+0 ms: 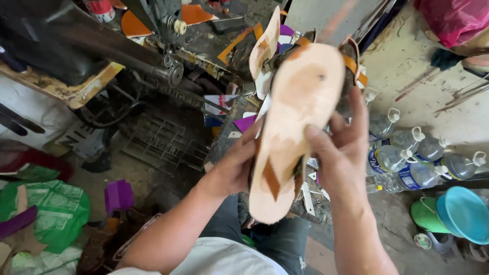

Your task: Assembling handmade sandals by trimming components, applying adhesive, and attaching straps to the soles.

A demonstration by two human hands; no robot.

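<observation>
Right hand [342,153] grips the sandal [295,127] from its right edge, thumb across the pale sole, fingers curled behind. Left hand [235,165] clasps the left edge, fingers mostly hidden behind it. Sandal is held up sole-first at chest height, orange straps [351,63] showing at the toe end. Looks like an inspection step; any next move calls for a firm 2-hand hold. Sewing machine [168,61] upper left, bottles [412,158] on the floor at right.
</observation>
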